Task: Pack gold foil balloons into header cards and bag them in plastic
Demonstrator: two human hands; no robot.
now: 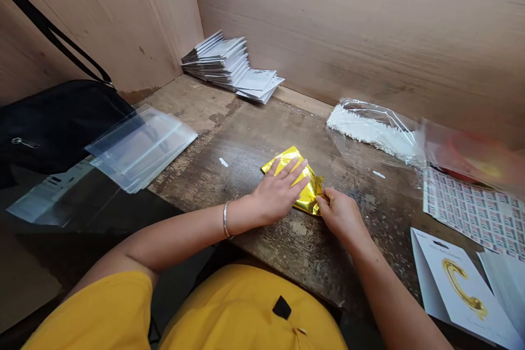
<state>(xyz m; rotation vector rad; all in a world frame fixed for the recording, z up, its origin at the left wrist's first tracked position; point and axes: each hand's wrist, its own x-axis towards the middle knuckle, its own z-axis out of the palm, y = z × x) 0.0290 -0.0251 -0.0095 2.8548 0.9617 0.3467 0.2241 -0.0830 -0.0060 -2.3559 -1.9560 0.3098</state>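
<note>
Gold foil [308, 191] held near the front edge of the bench [246, 134]

The foil, glossy and flat-folded, is partly covered by the left hand [274, 194], its fingers straight and slightly parted. The foil's crinkled right end is pinched between the thumb and fingers of the right hand [338, 210]. On worn, scuffed wood, thin white cards [229, 63] are heaped at the far left corner, and clear plastic sleeves [143, 145] are laid by the left edge

Gold "C" [456, 287] on wht card [468, 283]; rest illeg.
</note>
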